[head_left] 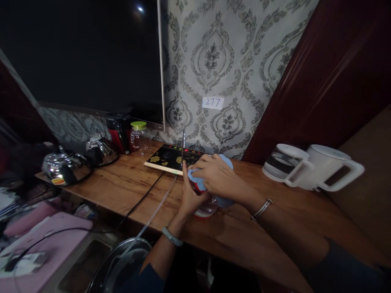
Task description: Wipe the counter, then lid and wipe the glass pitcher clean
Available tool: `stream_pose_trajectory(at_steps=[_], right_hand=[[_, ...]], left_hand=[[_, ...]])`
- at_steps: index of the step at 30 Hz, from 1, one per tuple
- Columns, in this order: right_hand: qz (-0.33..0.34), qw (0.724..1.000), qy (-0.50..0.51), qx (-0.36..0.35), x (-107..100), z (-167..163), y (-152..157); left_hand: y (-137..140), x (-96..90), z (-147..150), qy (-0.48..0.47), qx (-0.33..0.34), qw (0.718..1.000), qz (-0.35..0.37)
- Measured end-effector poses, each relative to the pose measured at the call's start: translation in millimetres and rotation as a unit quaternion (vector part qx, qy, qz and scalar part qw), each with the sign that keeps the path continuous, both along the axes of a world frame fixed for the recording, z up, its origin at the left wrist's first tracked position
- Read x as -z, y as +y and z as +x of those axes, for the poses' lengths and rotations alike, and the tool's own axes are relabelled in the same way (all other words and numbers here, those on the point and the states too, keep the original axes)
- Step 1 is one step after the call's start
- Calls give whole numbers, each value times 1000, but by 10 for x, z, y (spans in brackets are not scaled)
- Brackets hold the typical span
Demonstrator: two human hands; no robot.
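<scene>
Wiping a small clear glass vessel with red trim (206, 208) on the wooden counter (128, 185)
Right hand (217, 178) presses a crumpled light-blue cloth (225, 162) over it, fingers curled; left hand (190, 197) grips its near-left side, just near the black floral induction plate (171, 158)

Bare wood left of hands, black panel (171, 158) behind, white jugs (314, 167) right

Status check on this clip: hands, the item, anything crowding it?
Left hand steadies a small glass vessel. Right hand presses blue cloth on it. Black cooktop close behind.
</scene>
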State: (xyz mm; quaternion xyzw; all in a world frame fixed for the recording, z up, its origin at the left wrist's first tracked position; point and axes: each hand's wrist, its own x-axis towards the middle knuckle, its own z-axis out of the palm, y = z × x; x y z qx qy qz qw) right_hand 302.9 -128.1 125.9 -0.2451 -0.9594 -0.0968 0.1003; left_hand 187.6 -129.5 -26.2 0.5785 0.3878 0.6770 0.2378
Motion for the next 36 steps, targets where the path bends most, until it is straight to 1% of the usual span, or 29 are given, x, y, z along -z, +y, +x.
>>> stream_pose_trajectory(at_steps=[2, 5, 9, 10, 12, 14, 15, 16, 18, 20, 22, 24, 26, 29, 32, 36], right_hand=[[-19, 999, 19, -24, -8, 59, -14], [-52, 997, 44, -40, -45, 170, -20], [-104, 991, 66, -58, -132, 416, 27], [-107, 989, 86, -51, -155, 478, 50], [-88, 985, 147, -14, -190, 554, 95], [-50, 977, 202, 36, -204, 530, 121], [-33, 975, 210, 58, -198, 474, 124], [-19, 976, 203, 77, -183, 392, 120], [-4, 982, 148, 115, -129, 181, 98], [-2, 987, 66, 148, -60, -29, 75], [-9, 987, 9, 159, 0, -168, 65], [-14, 989, -15, 147, 34, -208, 69], [-17, 993, -11, 115, 46, -167, 72], [-27, 999, 26, 39, 53, -54, 30], [-40, 996, 70, -28, 81, 34, -79], [-52, 992, 98, -67, 153, 196, -234]], left_hand=[[5, -13, 5, -2, 7, 1000, 11], [12, -32, 0, 2, 12, 1000, 25], [10, -58, -14, 21, -3, 999, 35], [11, -59, -16, 22, -5, 999, 37], [16, -53, -15, 16, -4, 999, 43], [23, -39, -11, 8, 0, 999, 46], [24, -32, -9, 5, 3, 999, 46], [24, -26, -7, 5, 4, 999, 43], [14, -21, -4, 9, -3, 1000, 28], [-3, -25, -3, 14, -18, 1000, 12], [-20, -29, -4, 15, -25, 1000, 6], [-29, -26, -7, 13, -18, 1000, 3], [-28, -16, -8, 11, -13, 1000, -1], [-11, -5, 2, 14, -19, 1000, 3], [10, -9, 21, 1, -11, 1000, 11], [6, -29, 21, -11, -13, 1000, 15]])
